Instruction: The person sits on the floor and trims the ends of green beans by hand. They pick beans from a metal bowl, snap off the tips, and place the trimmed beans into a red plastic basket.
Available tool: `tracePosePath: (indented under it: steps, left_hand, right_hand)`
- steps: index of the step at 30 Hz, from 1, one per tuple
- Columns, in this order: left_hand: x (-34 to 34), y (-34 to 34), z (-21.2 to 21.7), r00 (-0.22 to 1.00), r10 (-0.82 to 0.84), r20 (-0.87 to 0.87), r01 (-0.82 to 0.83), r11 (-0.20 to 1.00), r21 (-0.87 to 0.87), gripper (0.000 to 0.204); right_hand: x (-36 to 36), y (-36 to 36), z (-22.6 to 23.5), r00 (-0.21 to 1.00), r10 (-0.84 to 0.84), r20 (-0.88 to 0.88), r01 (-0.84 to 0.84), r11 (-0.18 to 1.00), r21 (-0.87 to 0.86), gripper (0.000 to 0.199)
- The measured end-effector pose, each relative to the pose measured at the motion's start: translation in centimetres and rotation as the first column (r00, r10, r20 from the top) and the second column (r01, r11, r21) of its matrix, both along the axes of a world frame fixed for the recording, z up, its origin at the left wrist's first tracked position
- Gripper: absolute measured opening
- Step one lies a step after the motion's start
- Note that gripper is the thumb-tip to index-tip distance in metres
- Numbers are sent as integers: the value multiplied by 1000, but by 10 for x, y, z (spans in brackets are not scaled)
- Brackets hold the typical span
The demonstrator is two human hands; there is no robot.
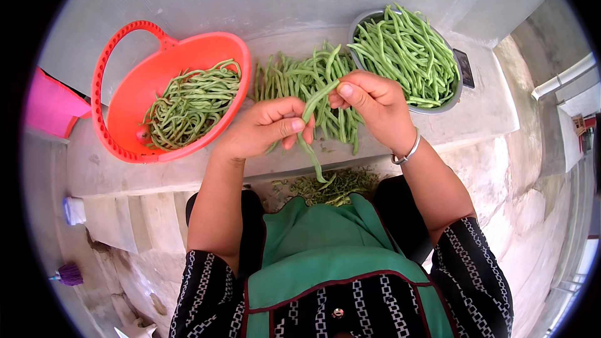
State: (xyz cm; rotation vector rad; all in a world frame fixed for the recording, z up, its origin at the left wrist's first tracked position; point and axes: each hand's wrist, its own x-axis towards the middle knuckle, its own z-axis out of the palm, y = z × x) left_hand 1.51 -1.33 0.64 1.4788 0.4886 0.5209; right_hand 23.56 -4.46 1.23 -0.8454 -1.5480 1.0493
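Observation:
A long green bean (320, 98) is stretched between my two hands, above the ledge. My left hand (266, 126) pinches it near its middle, and its lower end dangles below my fingers. My right hand (374, 101), with a silver bangle at the wrist, pinches the upper tip between thumb and finger. Just behind my hands lies a loose heap of green beans (285, 78). To the right, a grey metal bowl (433, 111) is piled high with green beans. On the left, a tilted red plastic basket (134, 89) holds thinner, browner beans.
A grey concrete ledge (150, 172) carries the containers against a wall. A dark flat phone-like object (464, 67) lies beside the bowl. Bean trimmings (341, 186) are piled below the ledge by my knees. A pink container (53, 105) stands far left, and a purple brush (69, 273) is lower left.

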Motion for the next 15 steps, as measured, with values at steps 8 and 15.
tracePosePath:
  steps: [8, 15]
  left_hand:
    - [-30, 22, 0, 819, 433, 376, -384, 901, -201, 16]
    - [-57, 35, 4, 614, 610, 501, -570, 782, -254, 17]
  right_hand:
    - [3, -2, -7, 898, 111, 425, -126, 992, 8, 12]
    - [20, -3, -23, 685, 297, 665, -387, 922, -14, 23]
